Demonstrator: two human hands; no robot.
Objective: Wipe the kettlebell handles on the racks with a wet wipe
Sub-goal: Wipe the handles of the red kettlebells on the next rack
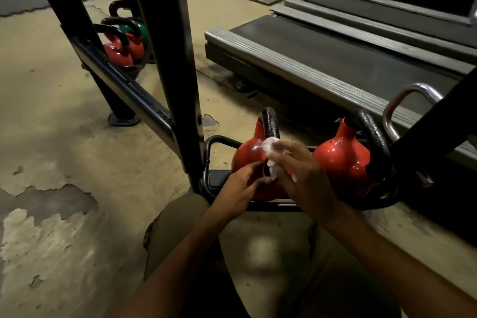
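Two red kettlebells stand on the low rack (219,177) in front of me. The nearer red kettlebell (249,153) has a black handle (269,124). My right hand (304,178) grips a crumpled white wet wipe (271,152) against the lower part of that handle. My left hand (238,188) rests on the front of the same kettlebell, fingers curled around its body near the handle base. A second red kettlebell (343,157) with a black handle (374,137) stands to the right, untouched.
A black rack upright (178,80) rises just left of the kettlebells. More red and green kettlebells (124,46) sit on the rack's far end. A treadmill deck (335,59) lies behind. A chrome handle (402,100) shows at right. My knee (180,217) is below.
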